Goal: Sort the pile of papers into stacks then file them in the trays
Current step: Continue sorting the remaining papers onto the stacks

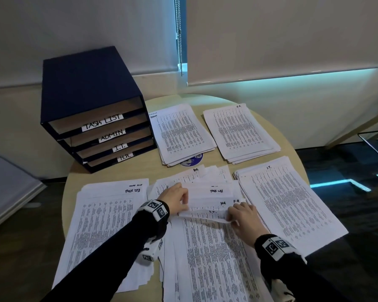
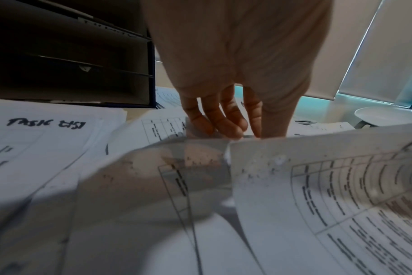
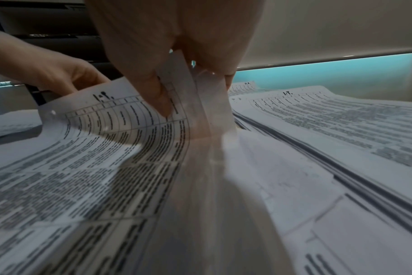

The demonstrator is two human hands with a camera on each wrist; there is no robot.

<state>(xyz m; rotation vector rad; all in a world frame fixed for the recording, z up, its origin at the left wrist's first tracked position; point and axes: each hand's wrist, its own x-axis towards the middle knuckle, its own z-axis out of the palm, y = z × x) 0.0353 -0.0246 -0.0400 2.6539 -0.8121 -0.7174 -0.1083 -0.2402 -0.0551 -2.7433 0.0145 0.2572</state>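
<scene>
A loose pile of printed papers [image 1: 205,262] lies in the middle of the round table [image 1: 218,98]. Its top sheet [image 1: 205,215], marked "I.T.", is lifted at its far edge. My left hand [image 1: 179,198] grips that edge at the left, with the fingers [image 2: 223,121] behind the sheet [image 2: 294,186]. My right hand [image 1: 242,214] pinches the right corner between thumb and fingers [image 3: 162,100]; the sheet [image 3: 106,121] curls upward. Sorted stacks lie around: TASK LIST [image 1: 103,219], I.T. [image 1: 286,199], H.R. [image 1: 240,131], and one more [image 1: 179,131]. The dark blue tray unit [image 1: 85,88] stands back left.
The tray unit's slots read TASK LIST, ADMIN, I.T. and H.R. from top to bottom. A round blue disc [image 1: 192,161] peeks from under the back middle stack. Window blinds with a bead chain [image 1: 179,35] hang behind the table. The I.T. stack overhangs the table's right edge.
</scene>
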